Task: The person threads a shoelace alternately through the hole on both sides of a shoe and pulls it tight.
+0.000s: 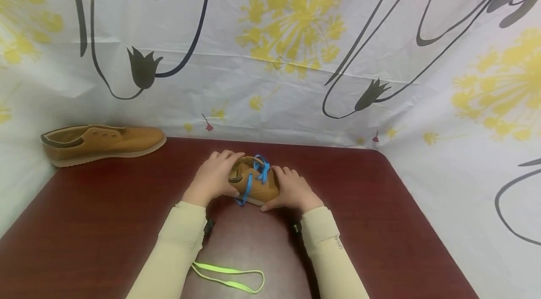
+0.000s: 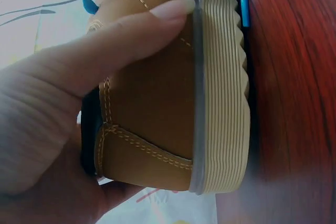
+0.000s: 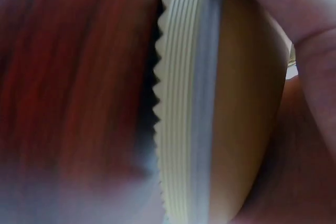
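A tan shoe (image 1: 264, 189) with a blue lace (image 1: 263, 171) tied in a bow sits on the table between both hands. My left hand (image 1: 214, 176) grips its heel end, thumb along the near side; in the left wrist view that thumb (image 2: 131, 38) lies across the stitched leather above the ribbed cream sole (image 2: 223, 93). Around the toe end, my right hand (image 1: 292, 189) holds the shoe, and the right wrist view has its thumb beside the smooth toe leather (image 3: 244, 98). One loose lace end hangs down the near side. The fingers on the far side are mostly hidden.
A second tan shoe (image 1: 105, 141), with no lace in its eyelets, stands at the table's back left corner. A looped yellow-green lace (image 1: 230, 271) lies near the front, partly under the left forearm. Patterned white sheeting (image 1: 236, 102) borders the dark red table (image 1: 359, 205).
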A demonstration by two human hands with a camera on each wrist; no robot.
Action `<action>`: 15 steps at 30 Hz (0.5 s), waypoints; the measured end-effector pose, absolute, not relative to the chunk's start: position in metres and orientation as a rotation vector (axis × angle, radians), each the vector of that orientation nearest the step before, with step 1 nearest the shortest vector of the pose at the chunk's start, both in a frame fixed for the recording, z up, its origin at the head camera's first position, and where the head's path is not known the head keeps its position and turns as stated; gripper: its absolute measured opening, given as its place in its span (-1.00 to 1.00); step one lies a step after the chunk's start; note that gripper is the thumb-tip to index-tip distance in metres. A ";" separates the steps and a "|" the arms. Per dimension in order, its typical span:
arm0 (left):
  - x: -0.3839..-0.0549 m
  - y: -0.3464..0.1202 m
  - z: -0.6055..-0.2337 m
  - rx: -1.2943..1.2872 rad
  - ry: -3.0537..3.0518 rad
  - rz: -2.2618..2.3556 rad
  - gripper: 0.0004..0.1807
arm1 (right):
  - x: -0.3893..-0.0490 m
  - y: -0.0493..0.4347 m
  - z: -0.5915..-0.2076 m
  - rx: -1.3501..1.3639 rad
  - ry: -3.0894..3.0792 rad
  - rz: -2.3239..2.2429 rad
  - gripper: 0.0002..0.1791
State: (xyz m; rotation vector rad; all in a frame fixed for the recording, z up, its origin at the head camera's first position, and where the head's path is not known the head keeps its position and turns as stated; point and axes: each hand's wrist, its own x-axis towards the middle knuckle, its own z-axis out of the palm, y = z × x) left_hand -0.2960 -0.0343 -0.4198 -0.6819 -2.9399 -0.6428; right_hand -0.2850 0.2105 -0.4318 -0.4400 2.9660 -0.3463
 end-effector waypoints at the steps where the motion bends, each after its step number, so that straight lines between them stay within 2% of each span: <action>1: -0.296 -0.034 -0.419 -0.674 -2.942 -0.636 0.14 | -0.286 0.211 -0.433 -0.440 2.966 -0.355 0.35; 9: -0.293 -0.026 -0.419 -0.684 -2.944 -0.575 0.11 | -0.286 0.221 -0.438 -0.405 2.943 -0.390 0.35; 15: -0.281 -0.001 -0.424 -0.630 -2.889 -0.400 0.15 | -0.283 0.243 -0.438 -0.443 2.900 -0.416 0.35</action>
